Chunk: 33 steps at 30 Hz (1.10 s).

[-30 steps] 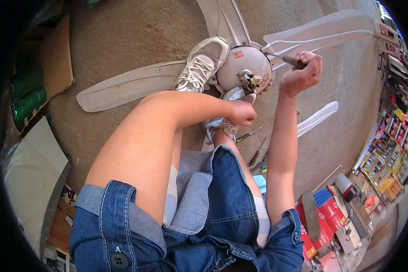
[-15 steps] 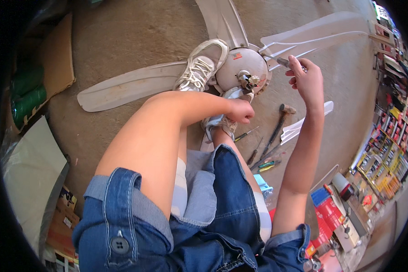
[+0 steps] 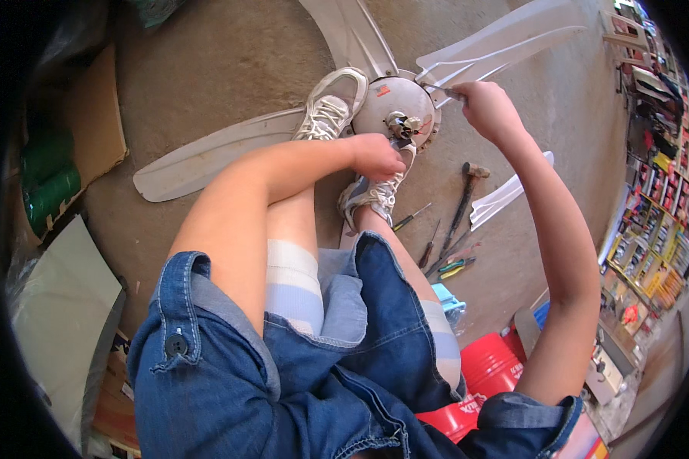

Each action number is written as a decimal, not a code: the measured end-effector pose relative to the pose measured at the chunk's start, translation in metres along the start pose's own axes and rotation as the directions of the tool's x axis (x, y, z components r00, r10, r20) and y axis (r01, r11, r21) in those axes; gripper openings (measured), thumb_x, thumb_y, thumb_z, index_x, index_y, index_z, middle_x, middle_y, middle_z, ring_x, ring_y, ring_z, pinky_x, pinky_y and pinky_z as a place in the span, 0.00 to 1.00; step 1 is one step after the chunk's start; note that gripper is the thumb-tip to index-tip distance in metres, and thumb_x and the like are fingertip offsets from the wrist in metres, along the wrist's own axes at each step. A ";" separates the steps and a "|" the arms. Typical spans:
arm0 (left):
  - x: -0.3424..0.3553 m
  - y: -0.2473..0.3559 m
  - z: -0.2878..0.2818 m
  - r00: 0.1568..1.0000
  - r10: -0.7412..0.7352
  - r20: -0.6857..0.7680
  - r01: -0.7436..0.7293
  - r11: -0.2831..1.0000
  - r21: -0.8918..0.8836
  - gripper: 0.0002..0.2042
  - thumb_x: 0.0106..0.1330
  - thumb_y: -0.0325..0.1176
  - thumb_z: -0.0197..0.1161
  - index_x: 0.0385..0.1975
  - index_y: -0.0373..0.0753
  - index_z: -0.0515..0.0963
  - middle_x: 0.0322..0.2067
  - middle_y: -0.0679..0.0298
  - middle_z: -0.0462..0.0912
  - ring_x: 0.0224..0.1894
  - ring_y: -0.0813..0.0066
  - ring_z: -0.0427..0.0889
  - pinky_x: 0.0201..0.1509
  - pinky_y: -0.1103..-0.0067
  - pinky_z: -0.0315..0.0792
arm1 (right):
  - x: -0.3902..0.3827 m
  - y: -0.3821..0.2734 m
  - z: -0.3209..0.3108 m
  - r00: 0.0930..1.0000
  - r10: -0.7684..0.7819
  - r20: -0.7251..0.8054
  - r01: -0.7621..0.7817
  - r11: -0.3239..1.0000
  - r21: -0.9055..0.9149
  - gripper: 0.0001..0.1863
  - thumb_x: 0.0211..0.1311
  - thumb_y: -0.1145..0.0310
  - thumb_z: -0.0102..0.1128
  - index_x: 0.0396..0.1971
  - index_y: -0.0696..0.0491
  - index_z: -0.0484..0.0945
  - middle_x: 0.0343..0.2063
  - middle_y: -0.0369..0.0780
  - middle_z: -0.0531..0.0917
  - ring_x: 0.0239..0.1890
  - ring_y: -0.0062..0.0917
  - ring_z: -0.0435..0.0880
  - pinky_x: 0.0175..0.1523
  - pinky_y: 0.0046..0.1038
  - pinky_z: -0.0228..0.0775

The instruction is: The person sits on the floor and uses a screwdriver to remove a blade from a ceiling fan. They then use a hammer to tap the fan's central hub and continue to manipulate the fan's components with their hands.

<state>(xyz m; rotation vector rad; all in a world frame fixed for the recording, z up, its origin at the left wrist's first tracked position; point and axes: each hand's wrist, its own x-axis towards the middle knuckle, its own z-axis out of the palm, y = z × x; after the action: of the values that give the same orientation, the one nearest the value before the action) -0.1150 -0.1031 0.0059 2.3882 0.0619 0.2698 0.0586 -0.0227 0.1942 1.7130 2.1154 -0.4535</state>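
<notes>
A white ceiling fan lies on the floor beyond my legs, its blades spread around the round hub, with a metal shaft fitting at the middle. My right hand is closed around a screwdriver-like tool that reaches to the hub's right edge, at a blade root. My left hand is closed just below the shaft, on a dark piece I cannot make out. My left shoe rests against the hub's left side; my other shoe is below my left hand.
A hammer, screwdrivers and pliers lie right of my legs beside a loose white blade. Cardboard with green rolls and a pale panel are at left. Red containers and many small goods fill the right side.
Both hands have shifted leftward in view, the left also upward toward the shaft. The right arm is bent further outward. The fan appears further left, and the hammer has come into sight.
</notes>
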 end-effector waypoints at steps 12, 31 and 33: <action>-0.017 -0.016 -0.016 0.953 -0.154 -0.259 0.166 0.986 0.024 0.09 0.52 0.39 0.57 0.15 0.43 0.73 0.18 0.61 0.77 0.22 0.58 0.78 0.24 0.67 0.72 | 0.028 -0.040 -0.001 0.979 -0.205 -0.001 0.193 0.922 -0.337 0.07 0.52 0.68 0.56 0.22 0.54 0.81 0.22 0.44 0.82 0.29 0.38 0.83 0.32 0.34 0.76; -0.016 -0.020 -0.019 0.885 -0.257 -0.389 0.247 0.966 -0.075 0.09 0.49 0.38 0.59 0.13 0.41 0.74 0.17 0.60 0.77 0.23 0.58 0.78 0.25 0.67 0.71 | 0.049 -0.030 0.027 0.448 0.833 -0.324 0.590 -0.004 0.807 0.21 0.62 0.57 0.35 0.11 0.47 0.48 0.08 0.31 0.53 0.12 0.18 0.51 0.19 0.23 0.45; -0.016 -0.022 -0.015 0.888 -0.254 -0.383 0.245 0.967 -0.072 0.09 0.49 0.38 0.59 0.13 0.41 0.73 0.17 0.60 0.77 0.23 0.58 0.78 0.25 0.67 0.71 | 0.041 -0.018 0.033 0.532 0.766 -0.359 0.597 -0.039 0.801 0.21 0.62 0.58 0.35 0.10 0.46 0.48 0.07 0.31 0.52 0.11 0.18 0.50 0.20 0.23 0.45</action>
<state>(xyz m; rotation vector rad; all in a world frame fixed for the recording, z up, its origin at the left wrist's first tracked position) -0.1327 -0.0791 -0.0009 2.2401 0.5464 0.6153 0.0365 -0.0068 0.1451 3.7251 1.9349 -2.0045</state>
